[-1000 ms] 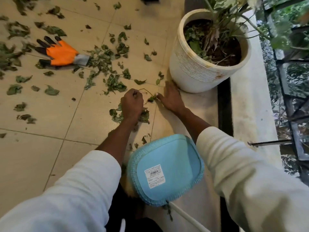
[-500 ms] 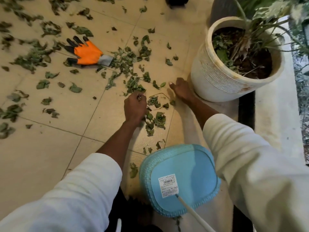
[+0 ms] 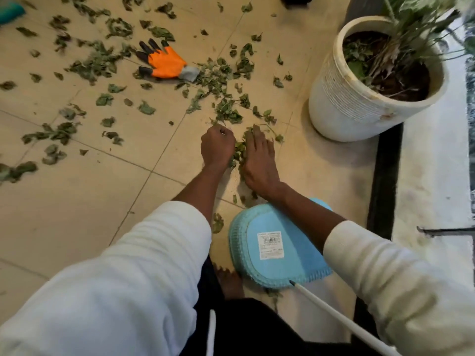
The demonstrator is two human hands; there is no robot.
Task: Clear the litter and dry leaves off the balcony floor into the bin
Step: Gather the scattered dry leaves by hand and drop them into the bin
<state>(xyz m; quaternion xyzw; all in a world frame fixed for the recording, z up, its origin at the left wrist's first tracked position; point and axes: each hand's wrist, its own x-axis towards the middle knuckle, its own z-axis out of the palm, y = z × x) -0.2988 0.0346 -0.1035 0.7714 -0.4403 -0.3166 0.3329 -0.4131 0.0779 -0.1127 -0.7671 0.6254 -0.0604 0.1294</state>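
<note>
Dry green leaves (image 3: 226, 113) lie scattered over the beige tiled floor (image 3: 102, 201), thickest ahead of my hands and to the far left. My left hand (image 3: 217, 149) is curled into a fist over a small clump of leaves (image 3: 238, 152) and seems to grip some of them. My right hand (image 3: 258, 163) lies flat with straight fingers on the floor, pressing against that same clump from the right. A light blue bin (image 3: 288, 265) sits just behind my hands, its labelled base facing up.
An orange and black work glove (image 3: 167, 62) lies among the leaves ahead. A white plant pot (image 3: 341, 104) stands at the right by a black channel (image 3: 385, 176) and a pale ledge (image 3: 434, 176). A white stick (image 3: 334, 313) crosses beside the bin.
My right hand has slid left from the foot of the pot to meet my left hand, pushing leaves into one clump. My left fist stayed on the leaves.
</note>
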